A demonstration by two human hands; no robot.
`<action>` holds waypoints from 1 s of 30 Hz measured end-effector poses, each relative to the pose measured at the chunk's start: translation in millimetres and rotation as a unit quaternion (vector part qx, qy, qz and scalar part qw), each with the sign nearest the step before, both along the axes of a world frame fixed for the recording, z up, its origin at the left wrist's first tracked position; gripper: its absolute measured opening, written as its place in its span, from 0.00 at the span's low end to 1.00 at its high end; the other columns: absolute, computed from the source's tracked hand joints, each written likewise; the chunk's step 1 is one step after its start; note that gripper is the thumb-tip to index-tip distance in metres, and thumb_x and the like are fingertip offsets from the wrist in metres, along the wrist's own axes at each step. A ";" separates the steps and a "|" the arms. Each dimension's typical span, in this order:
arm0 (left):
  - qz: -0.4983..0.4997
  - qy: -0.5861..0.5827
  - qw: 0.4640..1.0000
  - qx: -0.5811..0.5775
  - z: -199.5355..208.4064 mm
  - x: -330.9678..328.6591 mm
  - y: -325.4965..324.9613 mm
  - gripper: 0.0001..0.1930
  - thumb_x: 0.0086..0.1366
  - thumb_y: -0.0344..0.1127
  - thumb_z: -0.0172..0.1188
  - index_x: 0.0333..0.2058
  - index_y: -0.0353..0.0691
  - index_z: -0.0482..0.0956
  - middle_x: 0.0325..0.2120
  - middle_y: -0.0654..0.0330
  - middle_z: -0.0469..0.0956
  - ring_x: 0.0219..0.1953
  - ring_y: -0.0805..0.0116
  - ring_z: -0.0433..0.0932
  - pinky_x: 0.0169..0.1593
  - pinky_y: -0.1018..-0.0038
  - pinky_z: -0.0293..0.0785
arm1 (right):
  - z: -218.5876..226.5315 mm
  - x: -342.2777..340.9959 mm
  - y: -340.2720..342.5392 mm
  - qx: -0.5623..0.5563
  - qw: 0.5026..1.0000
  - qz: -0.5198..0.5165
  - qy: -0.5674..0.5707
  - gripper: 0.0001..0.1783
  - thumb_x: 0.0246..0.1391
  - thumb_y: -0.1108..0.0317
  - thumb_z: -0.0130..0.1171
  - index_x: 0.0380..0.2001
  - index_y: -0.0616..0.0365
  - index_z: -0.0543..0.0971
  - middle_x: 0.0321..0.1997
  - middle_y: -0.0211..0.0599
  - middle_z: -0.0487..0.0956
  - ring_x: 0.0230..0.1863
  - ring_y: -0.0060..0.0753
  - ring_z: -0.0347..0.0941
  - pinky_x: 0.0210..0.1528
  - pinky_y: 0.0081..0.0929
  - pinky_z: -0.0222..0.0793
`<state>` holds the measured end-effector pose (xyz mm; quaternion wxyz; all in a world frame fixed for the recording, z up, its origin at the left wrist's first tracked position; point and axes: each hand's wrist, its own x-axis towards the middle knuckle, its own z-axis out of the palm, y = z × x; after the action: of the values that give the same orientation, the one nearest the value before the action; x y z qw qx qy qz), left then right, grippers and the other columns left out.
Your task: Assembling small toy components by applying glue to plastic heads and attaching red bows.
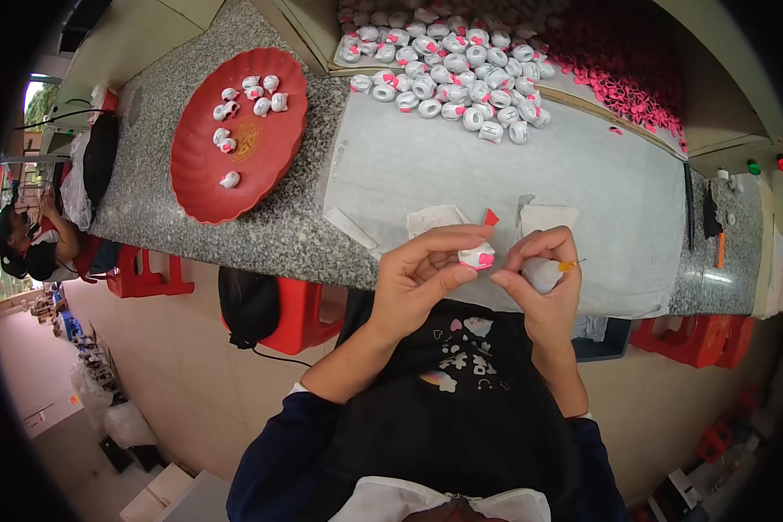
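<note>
My left hand point(406, 283) pinches a small white toy head point(474, 256) with a pink bow between thumb and fingers, just above the near edge of the work sheet. Close beside it, my right hand point(550, 311) is closed round a small whitish squeeze bottle point(541, 275). The bottle's yellow needle tip point(569, 266) points right, away from the toy head. A red pointed piece point(491, 217) shows just beyond my left fingertips. Two pale cloth or paper pads, a left one point(435, 219) and a right one point(552, 217), lie past my hands.
A red scalloped plate point(193, 165) with several white heads stands on the speckled counter point(317, 230) at left. Many white heads point(461, 74) are heaped at the back, beside a pile of pink pieces point(626, 91). Red stools point(300, 317) stand below. Another person point(43, 248) sits far left.
</note>
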<state>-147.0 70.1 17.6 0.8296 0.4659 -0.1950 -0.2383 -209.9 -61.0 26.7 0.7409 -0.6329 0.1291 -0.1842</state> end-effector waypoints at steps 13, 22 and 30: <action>-0.074 0.005 0.997 -0.023 -3.2 -0.2 5.8 0.13 0.50 0.20 0.52 0.37 0.30 0.70 0.37 0.52 0.71 0.40 0.68 0.70 0.44 0.76 0.66 | 0.6 -3.0 -2.0 0.098 0.988 0.114 0.022 0.14 0.35 0.79 0.59 0.32 0.63 0.73 0.26 0.30 0.73 0.27 0.14 0.66 0.29 0.12 0.61; -0.033 -0.094 0.994 0.051 -3.3 3.1 3.5 0.14 0.49 0.20 0.53 0.38 0.32 0.71 0.36 0.55 0.72 0.39 0.70 0.70 0.44 0.77 0.64 | 1.5 -3.6 -0.4 0.071 0.992 0.094 0.049 0.13 0.37 0.81 0.56 0.32 0.64 0.73 0.19 0.26 0.70 0.21 0.11 0.62 0.22 0.10 0.56; -0.031 -0.057 0.997 0.031 1.6 -1.1 3.6 0.12 0.47 0.23 0.56 0.34 0.32 0.72 0.32 0.56 0.73 0.38 0.70 0.70 0.43 0.77 0.64 | 2.2 -5.2 -1.5 0.096 0.988 0.114 0.032 0.13 0.37 0.81 0.57 0.31 0.66 0.72 0.21 0.32 0.73 0.22 0.15 0.66 0.23 0.11 0.60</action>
<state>-148.1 73.7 19.2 0.7945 0.4976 -0.2493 -0.2427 -215.1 -62.5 28.9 0.8099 -0.5749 0.0964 -0.0652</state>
